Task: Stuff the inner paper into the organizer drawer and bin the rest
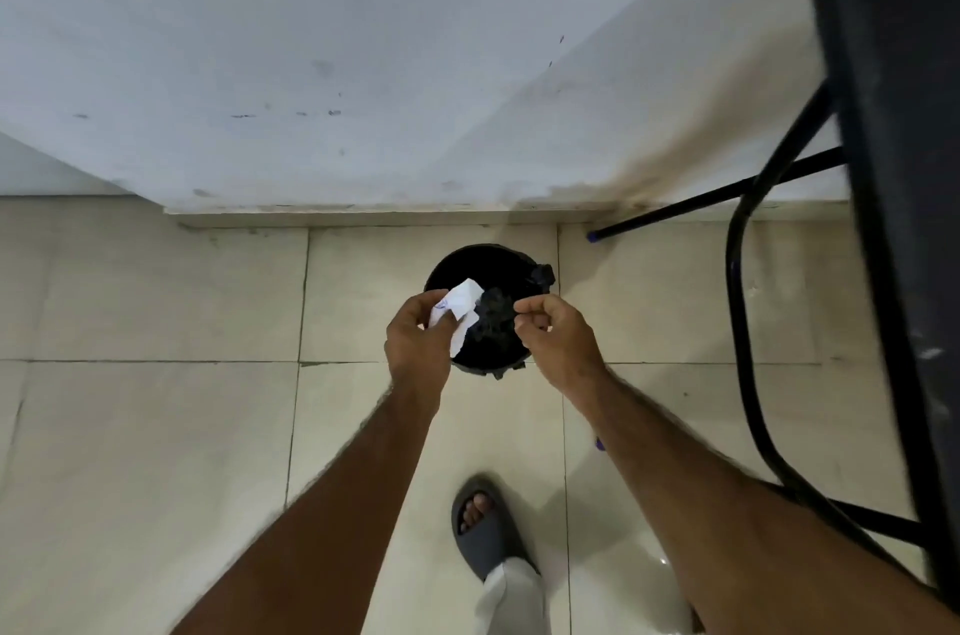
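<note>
A black round bin point(467, 260) with a black liner stands on the tiled floor near the wall. My left hand point(418, 343) is over its left rim, shut on a crumpled white paper point(462, 307) with a bit of blue print. My right hand point(558, 335) hovers over the bin's right side, fingers pinched on a crumpled black piece point(493, 309) that is hard to tell from the dark bin interior. Both hands are close together above the bin opening. No organizer drawer is in view.
A black metal table frame point(748, 322) with a dark top edge point(893, 167) stands at the right. A white wall point(363, 63) runs behind the bin. My foot in a grey slide sandal point(485, 530) is below the hands.
</note>
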